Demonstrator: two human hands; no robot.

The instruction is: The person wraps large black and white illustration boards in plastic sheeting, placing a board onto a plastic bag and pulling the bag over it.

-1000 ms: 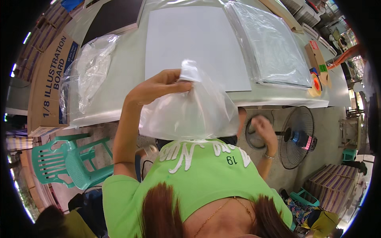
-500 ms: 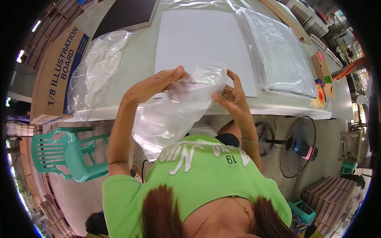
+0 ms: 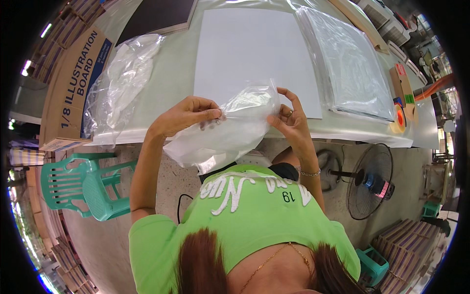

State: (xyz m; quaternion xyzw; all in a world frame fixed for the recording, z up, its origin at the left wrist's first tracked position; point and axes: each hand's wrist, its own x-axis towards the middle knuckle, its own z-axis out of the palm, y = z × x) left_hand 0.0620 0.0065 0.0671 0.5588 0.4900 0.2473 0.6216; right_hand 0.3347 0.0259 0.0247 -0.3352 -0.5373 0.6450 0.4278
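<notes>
Between my two hands, just over the near table edge, hangs a clear plastic bag [image 3: 235, 125], crumpled and shiny. My left hand [image 3: 188, 115] pinches its left side, thumb pressed against the fingers. At the bag's right end, my right hand [image 3: 291, 117] grips the edge with the thumb in front; the index finger is raised and curved at the top corner. Beyond the bag lies a large white board [image 3: 254, 54] flat on the table. Right of it is a stack of boards in clear plastic [image 3: 350, 68].
Loose clear plastic bags [image 3: 125, 83] lie left, beside a brown cardboard box [image 3: 73, 88]. A dark board [image 3: 159, 17] is at the far left. Tape rolls [image 3: 399, 119] sit at the table's right end. A green chair [image 3: 93, 188] and a fan [image 3: 369, 181] stand below the table edge.
My left hand, blurred before, has come to a still pinch on the bag. The bag's lower end has risen and bunched up. My right hand keeps its hold.
</notes>
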